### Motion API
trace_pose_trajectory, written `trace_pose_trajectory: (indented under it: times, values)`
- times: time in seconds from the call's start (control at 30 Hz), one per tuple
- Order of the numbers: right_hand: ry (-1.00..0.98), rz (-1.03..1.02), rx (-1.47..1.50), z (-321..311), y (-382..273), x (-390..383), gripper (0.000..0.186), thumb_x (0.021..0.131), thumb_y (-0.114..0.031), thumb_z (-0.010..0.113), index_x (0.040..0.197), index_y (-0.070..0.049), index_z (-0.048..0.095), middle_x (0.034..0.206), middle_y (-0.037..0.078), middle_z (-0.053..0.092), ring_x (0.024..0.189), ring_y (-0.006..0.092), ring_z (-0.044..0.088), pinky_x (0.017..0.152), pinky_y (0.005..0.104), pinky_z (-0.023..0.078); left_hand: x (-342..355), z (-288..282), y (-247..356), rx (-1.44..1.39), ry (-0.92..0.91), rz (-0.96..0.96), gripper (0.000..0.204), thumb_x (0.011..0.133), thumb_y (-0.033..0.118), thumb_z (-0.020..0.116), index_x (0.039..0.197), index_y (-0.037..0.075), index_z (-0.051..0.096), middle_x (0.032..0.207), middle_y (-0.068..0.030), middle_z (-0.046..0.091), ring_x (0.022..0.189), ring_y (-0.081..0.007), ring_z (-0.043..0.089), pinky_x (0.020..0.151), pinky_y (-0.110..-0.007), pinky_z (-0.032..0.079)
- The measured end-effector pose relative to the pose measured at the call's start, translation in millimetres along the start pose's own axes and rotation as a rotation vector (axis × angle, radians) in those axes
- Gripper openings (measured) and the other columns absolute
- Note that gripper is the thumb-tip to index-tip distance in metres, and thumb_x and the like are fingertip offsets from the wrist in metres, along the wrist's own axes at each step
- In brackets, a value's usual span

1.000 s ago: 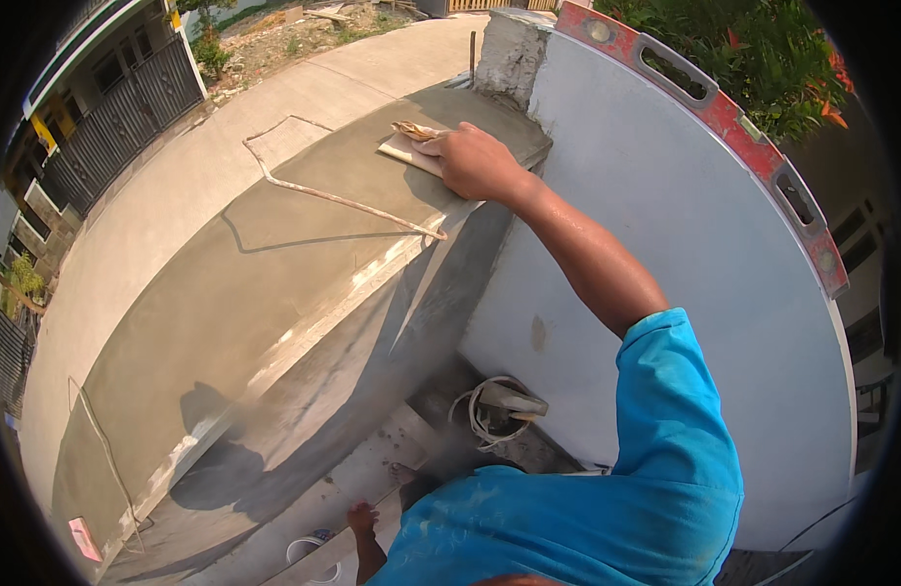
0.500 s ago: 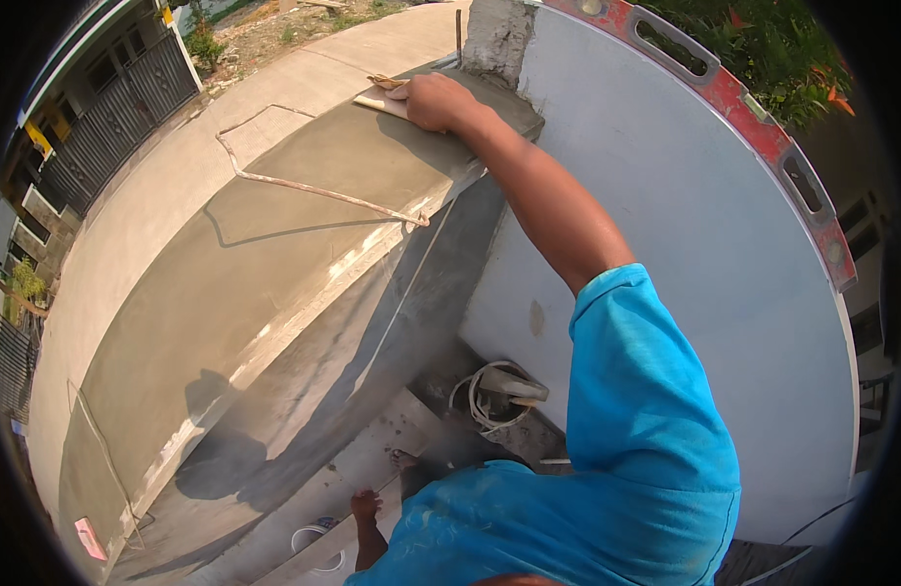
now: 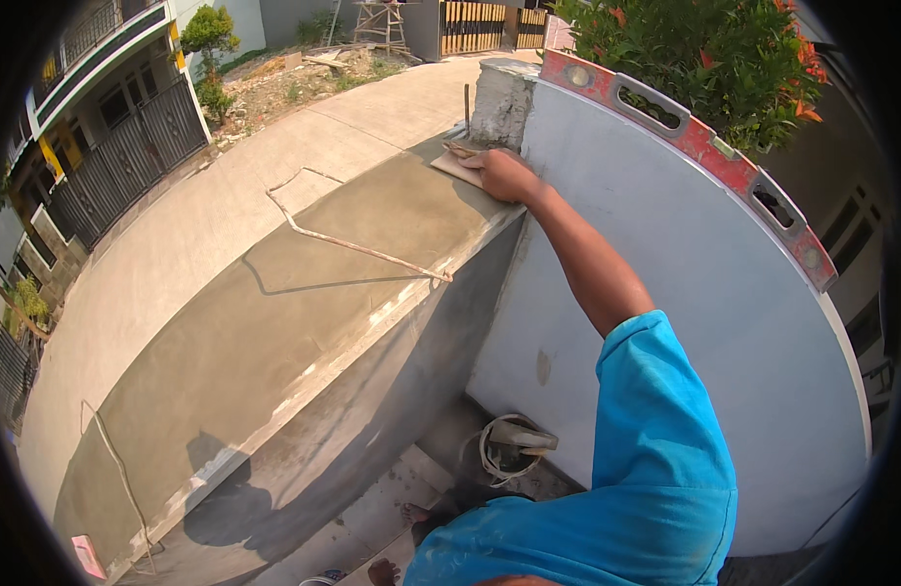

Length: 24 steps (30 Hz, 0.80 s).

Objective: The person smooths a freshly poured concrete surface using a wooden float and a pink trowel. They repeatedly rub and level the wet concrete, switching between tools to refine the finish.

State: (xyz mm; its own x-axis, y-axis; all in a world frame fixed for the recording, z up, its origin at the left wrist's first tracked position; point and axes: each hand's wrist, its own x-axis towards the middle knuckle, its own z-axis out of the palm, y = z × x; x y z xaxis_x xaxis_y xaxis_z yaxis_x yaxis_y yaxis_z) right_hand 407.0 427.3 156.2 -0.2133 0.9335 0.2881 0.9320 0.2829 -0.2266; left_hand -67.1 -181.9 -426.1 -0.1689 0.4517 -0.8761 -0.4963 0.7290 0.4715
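Observation:
My right hand (image 3: 510, 176) grips a plastering float (image 3: 457, 167), a flat pale board with a handle mostly hidden under my fingers. Its board lies on the smooth, damp grey mortar (image 3: 304, 264) along the top of a low wall, close to the corner by a rough concrete pillar (image 3: 502, 105). At the lower edge, a small dark part of what seems to be my left hand (image 3: 383, 572) shows beside my blue shirt; its fingers are too cut off to read. A bent metal rod (image 3: 348, 249) crosses the mortar nearby.
A red spirit level (image 3: 704, 146) rests along the top of the white wall (image 3: 655, 244). Below stands a bucket (image 3: 514, 449) with a tool in it. Another bent rod (image 3: 118, 464) and a pink block (image 3: 88, 556) lie at the left end. Beyond runs a concrete road (image 3: 235, 225).
My right hand has slid the float across the mortar toward the pillar and white wall. My view has tilted up, bringing in more of the road and plants; the lower hand has mostly left it.

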Motion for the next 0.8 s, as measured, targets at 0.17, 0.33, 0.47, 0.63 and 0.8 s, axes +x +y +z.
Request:
trace_pose_trajectory:
  times: [0.17, 0.33, 0.47, 0.63, 0.8]
  values:
    - [0.077, -0.503, 0.156, 15, -4, -36, 0.043, 0.091, -0.012, 0.049, 0.128, -0.024, 0.067, 0.109, 0.019, 0.070, 0.100, 0.0363, 0.067, 0.092, 0.0425, 0.051, -7, -7, 8, 0.063, 0.054, 0.098, 0.038, 0.091, 0.042, 0.044, 0.101, 0.009, 0.060, 0.092, -0.0125, 0.064, 0.070, -0.0353, 0.060, 0.049, -0.047, 0.043]
    - [-0.069, -0.025, -0.026, -2, -24, -4, 0.045, 0.094, -0.010, 0.044, 0.133, -0.023, 0.064, 0.116, 0.015, 0.069, 0.106, 0.0345, 0.064, 0.095, 0.0423, 0.049, 5, -21, 23, 0.149, -0.033, 0.186, 0.039, 0.090, 0.043, 0.044, 0.100, 0.009, 0.060, 0.095, -0.0131, 0.064, 0.078, -0.0374, 0.060, 0.054, -0.052, 0.044]
    - [-0.144, -0.340, 0.003, 25, -73, -23, 0.048, 0.094, -0.007, 0.046, 0.134, -0.026, 0.063, 0.127, 0.010, 0.065, 0.111, 0.0307, 0.058, 0.100, 0.0378, 0.046, 1, -42, 24, 0.132, -0.135, 0.342, 0.040, 0.090, 0.044, 0.044, 0.101, 0.009, 0.061, 0.098, -0.0141, 0.064, 0.083, -0.0398, 0.060, 0.058, -0.056, 0.046]
    - [-0.099, -0.243, 0.028, -3, -27, -22, 0.054, 0.090, -0.002, 0.044, 0.133, -0.029, 0.063, 0.123, 0.014, 0.066, 0.111, 0.0343, 0.062, 0.097, 0.0415, 0.049, 4, -43, 14, 0.001, -0.024, 0.282, 0.041, 0.090, 0.043, 0.045, 0.103, 0.008, 0.063, 0.099, -0.0155, 0.064, 0.083, -0.0425, 0.058, 0.061, -0.059, 0.047]
    - [-0.122, 0.011, -0.118, 29, -61, 31, 0.050, 0.091, -0.010, 0.044, 0.132, -0.029, 0.063, 0.114, 0.021, 0.067, 0.105, 0.0368, 0.064, 0.094, 0.0429, 0.050, -2, -18, 4, 0.008, 0.010, 0.073, 0.038, 0.089, 0.043, 0.046, 0.100, 0.010, 0.063, 0.098, -0.0145, 0.063, 0.078, -0.0393, 0.057, 0.058, -0.056, 0.046]
